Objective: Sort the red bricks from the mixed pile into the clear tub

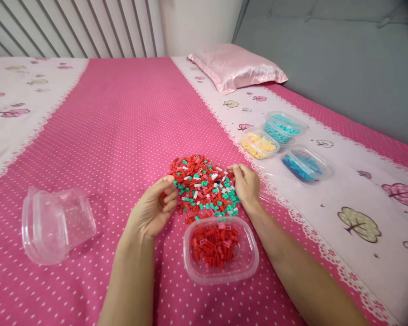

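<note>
A loose pile of small toy building bricks (204, 185), red, green, white and pink, lies on the bedspread between my hands. At its left edge my left hand (156, 206) is curled closed, with a bit of red brick (162, 196) showing among the fingers. My right hand (246, 184) touches the pile's right edge, thumb and forefinger pinched together; what lies between them is hidden. Just in front of the pile stands an open clear plastic tub (248, 262), holding mostly red bricks (212, 246) and a few pink ones.
Nested clear tubs (46, 226) lie on their side at left. To the right stand tubs of yellow bricks (258, 146), turquoise bricks (280, 129) and blue bricks (301, 165). A pink pillow (238, 68) rests at the back near a grey padded headboard (343, 68).
</note>
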The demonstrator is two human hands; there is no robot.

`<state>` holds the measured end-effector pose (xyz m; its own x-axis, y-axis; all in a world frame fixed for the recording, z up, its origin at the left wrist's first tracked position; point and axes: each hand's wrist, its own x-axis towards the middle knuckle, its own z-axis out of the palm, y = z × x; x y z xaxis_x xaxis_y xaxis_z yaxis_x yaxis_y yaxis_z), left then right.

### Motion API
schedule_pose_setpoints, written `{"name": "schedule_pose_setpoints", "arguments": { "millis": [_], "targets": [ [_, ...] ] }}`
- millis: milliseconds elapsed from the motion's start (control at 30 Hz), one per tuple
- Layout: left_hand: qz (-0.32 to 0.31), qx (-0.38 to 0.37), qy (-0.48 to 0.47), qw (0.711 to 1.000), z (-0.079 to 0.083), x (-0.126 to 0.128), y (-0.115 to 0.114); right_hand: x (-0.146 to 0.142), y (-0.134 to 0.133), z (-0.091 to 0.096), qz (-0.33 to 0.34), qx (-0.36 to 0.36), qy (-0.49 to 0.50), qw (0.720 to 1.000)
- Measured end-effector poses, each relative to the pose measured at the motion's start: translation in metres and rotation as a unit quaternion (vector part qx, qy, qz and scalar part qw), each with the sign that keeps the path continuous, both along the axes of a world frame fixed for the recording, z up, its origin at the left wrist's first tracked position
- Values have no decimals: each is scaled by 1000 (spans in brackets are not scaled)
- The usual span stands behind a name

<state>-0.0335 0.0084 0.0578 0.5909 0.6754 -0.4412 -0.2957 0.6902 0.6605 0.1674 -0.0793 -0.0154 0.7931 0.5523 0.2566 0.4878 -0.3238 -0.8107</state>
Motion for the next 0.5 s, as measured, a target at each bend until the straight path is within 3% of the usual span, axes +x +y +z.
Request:
{"name": "schedule_pose_setpoints", "arguments": {
  "millis": [200,367,500],
  "targets": [
    [18,-88,-63,994,3,0,3,1,1,-1,1,-3,-3,1000],
    [52,-80,-67,993,2,-1,4,1,0,-1,3,-2,-1,1000],
    [71,-23,-42,996,2,0,4,0,0,0,0,-5,0,1000]
  ]
}}
